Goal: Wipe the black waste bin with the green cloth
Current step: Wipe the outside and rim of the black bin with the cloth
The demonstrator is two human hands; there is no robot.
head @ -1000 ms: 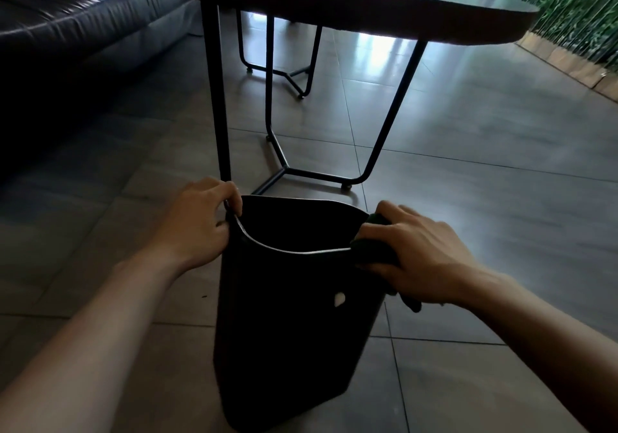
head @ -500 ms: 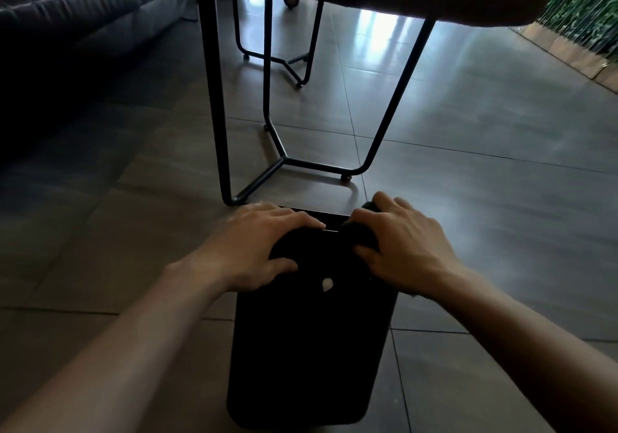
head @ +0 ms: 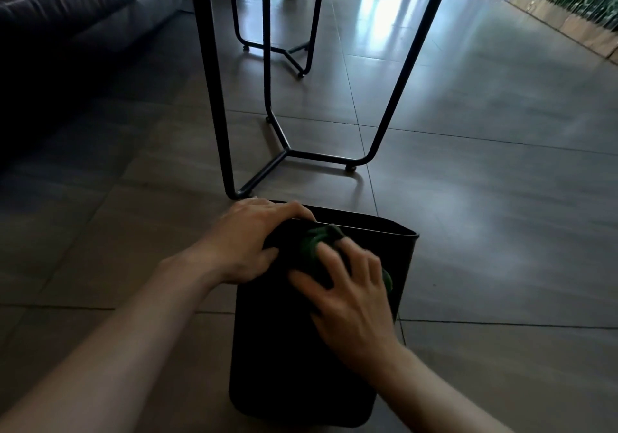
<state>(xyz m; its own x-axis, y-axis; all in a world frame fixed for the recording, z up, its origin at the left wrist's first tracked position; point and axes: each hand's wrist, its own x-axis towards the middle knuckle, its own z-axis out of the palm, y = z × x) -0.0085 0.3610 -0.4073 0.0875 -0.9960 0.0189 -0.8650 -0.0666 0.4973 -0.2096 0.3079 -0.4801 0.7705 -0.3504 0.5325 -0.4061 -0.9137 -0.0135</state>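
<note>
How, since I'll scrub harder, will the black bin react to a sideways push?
Likely tips or slides: the black waste bin stands tall and narrow on glossy floor tiles. Probably light, thin-walled; the left hand grips its rim.

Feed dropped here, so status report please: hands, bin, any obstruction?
Left hand grips the waste bin rim. Right hand presses green cloth flat on its near wall. Table leg just behind bin, not obstructing.

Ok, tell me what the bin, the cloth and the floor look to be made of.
Bin: probably plastic, matte black; it has a thin smooth wall and a thin rim with a dull sheen.
Cloth: soft green fabric, bunched into folds; too blurred to tell the weave.
Floor: large grey tiles, ceramic or stone by the look, semi-gloss; grout lines show and window light reflects off it.
</note>
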